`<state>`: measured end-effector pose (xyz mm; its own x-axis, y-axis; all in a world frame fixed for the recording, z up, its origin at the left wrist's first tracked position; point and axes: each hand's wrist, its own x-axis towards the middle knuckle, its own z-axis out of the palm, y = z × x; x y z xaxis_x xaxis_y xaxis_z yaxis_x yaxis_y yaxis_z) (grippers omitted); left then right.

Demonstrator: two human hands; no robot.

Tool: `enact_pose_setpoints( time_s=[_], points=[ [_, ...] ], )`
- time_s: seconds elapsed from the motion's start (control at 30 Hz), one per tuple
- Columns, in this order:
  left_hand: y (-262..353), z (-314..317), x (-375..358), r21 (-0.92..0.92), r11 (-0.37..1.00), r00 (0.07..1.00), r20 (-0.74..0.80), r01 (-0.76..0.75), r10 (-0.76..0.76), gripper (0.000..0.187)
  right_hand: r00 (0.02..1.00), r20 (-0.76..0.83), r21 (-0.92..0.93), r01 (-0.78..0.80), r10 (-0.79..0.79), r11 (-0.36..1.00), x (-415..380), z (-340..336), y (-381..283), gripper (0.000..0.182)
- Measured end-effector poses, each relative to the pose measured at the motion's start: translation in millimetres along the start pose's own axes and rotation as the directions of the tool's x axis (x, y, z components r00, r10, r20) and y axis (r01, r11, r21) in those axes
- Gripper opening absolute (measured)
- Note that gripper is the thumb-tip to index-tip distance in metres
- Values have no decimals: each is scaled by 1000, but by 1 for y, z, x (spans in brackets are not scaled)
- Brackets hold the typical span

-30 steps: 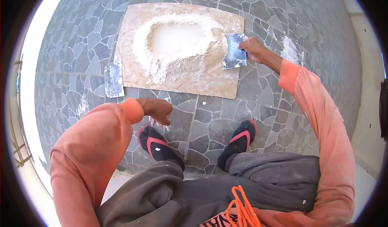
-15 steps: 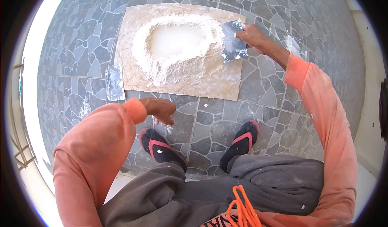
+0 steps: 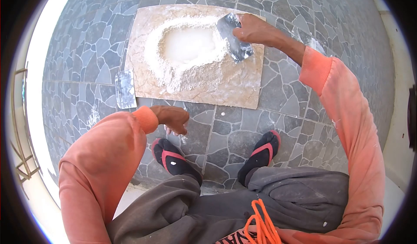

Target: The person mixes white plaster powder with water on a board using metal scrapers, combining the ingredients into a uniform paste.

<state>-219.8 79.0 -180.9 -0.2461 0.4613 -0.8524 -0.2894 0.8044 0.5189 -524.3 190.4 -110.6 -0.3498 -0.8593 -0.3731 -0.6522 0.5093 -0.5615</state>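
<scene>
White powder point(image 3: 191, 75) is heaped in a ring on a beige marbled board point(image 3: 234, 97), with a milky white pool point(image 3: 186, 45) in its middle. My right hand point(image 3: 249, 29) is closed on a flat metal scraper point(image 3: 236, 42), smeared with white, which leans against the right side of the ring. My left hand point(image 3: 173, 119) hangs below the board's front edge, its fingers pointing down and partly hidden; whether they hold anything is unclear. Beside the board's left edge a second scraper point(image 3: 125, 89) lies flat.
The floor point(image 3: 282, 79) has grey stone-pattern tiles with white smudges and specks. My feet in dark socks and red-strapped sandals point(image 3: 170, 157) stand in front of the board. Metal bars point(image 3: 21, 157) are at the far left, a pale wall point(image 3: 393, 70) at the right.
My right hand and its scraper have moved left over the board, and the scraper now meets the powder ring's right side at a tilt. My left hand has barely moved.
</scene>
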Motion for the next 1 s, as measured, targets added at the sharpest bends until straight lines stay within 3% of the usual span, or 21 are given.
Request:
enact_pose_setpoints(
  time_s=[0.1, 0.13, 0.3, 0.43, 0.53, 0.73, 0.83, 1.0],
  points=[
    [-2, 0, 1, -8, 1000, 1000, -9, -10, 10, 37, 995, -39, 101, -87, 92, 991, 1, -16, 7, 31],
    [-3, 0, 1, -12, 1000, 1000, -15, -15, 15, 37, 993, -69, 202, -79, 94, 976, 7, -18, 25, 27],
    [-2, -5, -1, -19, 1000, 1000, -8, 8, -8, 37, 936, -114, 297, -288, 333, 911, 19, -34, 117, 12],
    [-6, -8, 0, -39, 999, 1000, 12, -5, 6, 30, 853, -30, 473, -447, 521, 759, 9, -35, 143, 8],
    [-8, -10, -1, -39, 999, 1000, 13, -17, 17, 30, 850, 0, 637, -406, 526, 655, 9, -25, 157, 8],
    [-4, -12, -6, -75, 997, 999, -31, -13, 11, 32, 911, 26, 608, -341, 411, 717, 43, -11, 153, 21],
    [-7, -3, -9, -92, 996, 999, -51, -15, 11, 39, 950, 64, 548, -291, 307, 785, 73, 2, 158, 14],
    [-15, 11, -12, -93, 995, 998, -65, -22, 16, 38, 971, -49, 250, -213, 232, 944, 81, 2, 112, 26]
  ],
)
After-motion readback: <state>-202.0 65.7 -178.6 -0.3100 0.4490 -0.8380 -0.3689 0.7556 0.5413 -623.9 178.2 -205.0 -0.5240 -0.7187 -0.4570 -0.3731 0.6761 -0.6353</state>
